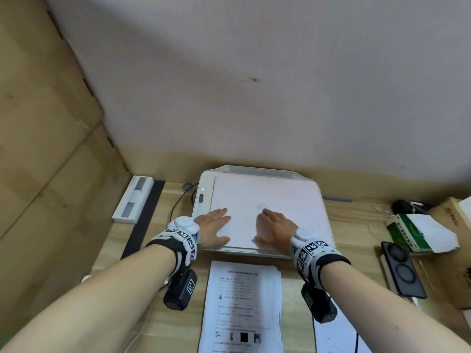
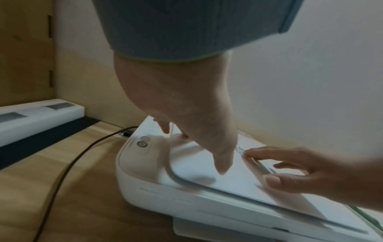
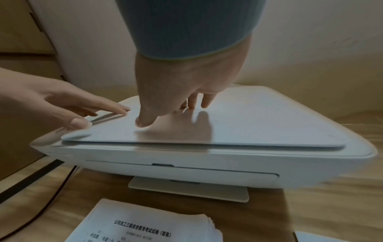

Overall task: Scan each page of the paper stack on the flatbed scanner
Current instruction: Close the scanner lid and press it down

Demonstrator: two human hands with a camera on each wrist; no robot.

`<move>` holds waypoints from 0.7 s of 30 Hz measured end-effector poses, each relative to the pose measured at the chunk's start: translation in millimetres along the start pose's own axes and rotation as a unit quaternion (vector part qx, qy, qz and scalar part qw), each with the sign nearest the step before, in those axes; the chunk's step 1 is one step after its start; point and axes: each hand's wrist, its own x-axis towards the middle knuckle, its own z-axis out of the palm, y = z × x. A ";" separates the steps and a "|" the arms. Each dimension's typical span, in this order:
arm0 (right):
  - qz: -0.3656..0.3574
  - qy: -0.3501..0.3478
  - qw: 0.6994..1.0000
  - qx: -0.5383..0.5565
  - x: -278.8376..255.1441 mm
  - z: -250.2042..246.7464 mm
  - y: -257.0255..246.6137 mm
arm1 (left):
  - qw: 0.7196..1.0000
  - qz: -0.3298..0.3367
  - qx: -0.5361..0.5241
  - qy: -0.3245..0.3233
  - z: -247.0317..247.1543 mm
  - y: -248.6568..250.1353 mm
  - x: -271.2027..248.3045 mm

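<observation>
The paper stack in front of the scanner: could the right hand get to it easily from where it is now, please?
Probably yes. The right hand lies flat on the closed scanner lid, holding nothing, and the paper stack sits on the desk just in front of the scanner with nothing on top of it or between them.

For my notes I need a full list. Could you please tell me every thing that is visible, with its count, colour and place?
scanner: one, white, lid down, back centre of table
paper stack: one, white, printed, in front of scanner
table: one, light wood
cable: one, dark, left of scanner
long box: one, white, far left
phone: one, black, right
carton: one, green and white, right
left hand: flat on lid
right hand: flat on lid
</observation>
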 end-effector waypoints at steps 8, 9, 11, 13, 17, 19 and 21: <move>-0.065 0.059 0.996 -0.017 54.4 27.9 -19.3 | 0.983 -0.104 -0.097 0.117 14.2 -34.0 -27.2; -0.056 0.059 0.997 -0.012 59.6 33.7 -23.7 | 0.982 -0.106 -0.099 0.123 15.8 -36.1 -28.5; -0.048 0.061 0.997 -0.006 68.9 49.3 -32.7 | 0.976 -0.132 -0.120 0.128 19.9 -40.7 -28.3; -0.036 0.087 0.996 -0.010 66.3 56.9 -38.6 | 0.967 -0.163 -0.147 0.131 21.4 -41.0 -28.3; -0.032 0.103 0.994 -0.016 69.1 66.5 -37.0 | 0.941 -0.187 -0.241 0.149 25.3 -46.9 -13.1; -0.038 0.108 0.993 -0.013 69.6 67.8 -37.1 | 0.922 -0.207 -0.290 0.154 25.4 -48.2 -5.0; -0.040 0.115 0.993 -0.012 70.5 69.2 -35.5 | 0.895 -0.227 -0.341 0.177 19.5 -42.4 3.3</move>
